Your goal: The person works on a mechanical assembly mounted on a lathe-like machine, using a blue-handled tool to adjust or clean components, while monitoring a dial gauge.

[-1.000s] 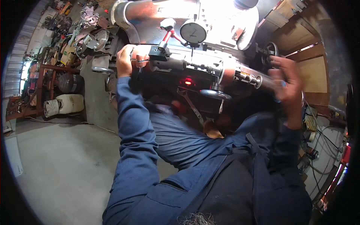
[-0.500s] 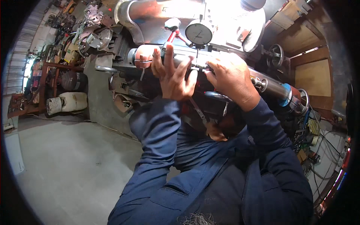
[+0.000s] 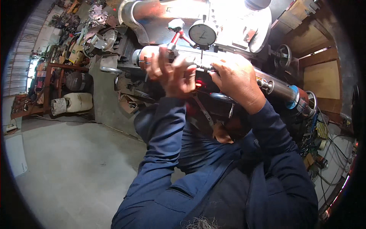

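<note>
Both hands are at a long metal shaft (image 3: 280,89) that lies across the machine in front of me. My left hand (image 3: 173,76) is blurred by motion, its fingers bent and apart beside the shaft's left part. What its fingertips touch cannot be made out. My right hand (image 3: 240,80) has thumb and fingers closed on a small metal rod (image 3: 204,68), most of it hidden under the hand. Above the gap between the hands stands a round dial gauge (image 3: 203,34), its thin stem reaching down toward the rod. A red jointed arm (image 3: 177,37) rises at its left.
A handwheel (image 3: 284,56) juts out at the right, and a blue ring (image 3: 292,96) circles the shaft's end. Below the hands, a flat wrench (image 3: 204,108) lies near my lap. Metal parts (image 3: 101,40) are heaped at the far left, above a pale cylinder (image 3: 80,103).
My left hand's outstretched fingers have bent and blurred, and the hand has shifted slightly down and left. My right hand keeps its grip. A red glow shows below the shaft.
</note>
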Demonstrator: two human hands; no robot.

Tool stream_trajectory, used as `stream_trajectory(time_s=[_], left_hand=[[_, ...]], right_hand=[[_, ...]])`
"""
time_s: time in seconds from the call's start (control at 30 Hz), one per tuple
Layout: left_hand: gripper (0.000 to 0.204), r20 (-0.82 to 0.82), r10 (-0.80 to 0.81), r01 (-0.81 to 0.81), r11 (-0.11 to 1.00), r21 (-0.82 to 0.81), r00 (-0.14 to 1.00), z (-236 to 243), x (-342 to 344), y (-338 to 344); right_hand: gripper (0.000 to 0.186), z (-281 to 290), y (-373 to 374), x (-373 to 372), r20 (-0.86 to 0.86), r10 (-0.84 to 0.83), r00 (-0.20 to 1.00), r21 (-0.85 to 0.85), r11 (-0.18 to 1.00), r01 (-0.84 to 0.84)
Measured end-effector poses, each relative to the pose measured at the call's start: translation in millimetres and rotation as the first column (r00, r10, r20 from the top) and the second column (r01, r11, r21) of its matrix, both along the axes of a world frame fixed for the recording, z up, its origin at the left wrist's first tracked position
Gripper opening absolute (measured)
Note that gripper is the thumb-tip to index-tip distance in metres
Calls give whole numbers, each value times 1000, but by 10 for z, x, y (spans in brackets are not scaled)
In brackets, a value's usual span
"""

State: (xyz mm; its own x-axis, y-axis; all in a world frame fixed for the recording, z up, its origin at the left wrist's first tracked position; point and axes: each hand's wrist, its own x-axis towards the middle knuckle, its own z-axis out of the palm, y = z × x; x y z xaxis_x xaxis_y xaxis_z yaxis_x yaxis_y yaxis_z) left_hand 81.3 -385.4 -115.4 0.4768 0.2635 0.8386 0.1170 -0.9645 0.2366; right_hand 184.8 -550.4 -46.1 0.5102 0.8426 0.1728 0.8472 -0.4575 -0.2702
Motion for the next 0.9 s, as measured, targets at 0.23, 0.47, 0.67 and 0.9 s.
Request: stream_trajectory(time_s=[0.23, 0.47, 0.67, 0.9], left_hand=[[52, 197, -320, 248, 128, -960, 927, 71, -294, 1238], [55, -362, -552, -43, 507, -861, 751, -164, -194, 2125], [40, 765, -46, 723, -293, -625, 643, 57, 150, 1060], [15, 575, -383, 356, -507, -785, 723, -241, -86, 1856]], right_hand=[[43, 243, -358, 24, -49, 8, 999, 244, 970, 4], [43, 689, -1548, 272, -206, -358, 911, 397, 820, 412], [48, 21, -3306, 1042, -335, -696, 635, 177, 616, 768], [38, -379, -3758, 738, -514, -617, 597, 85, 655, 750]])
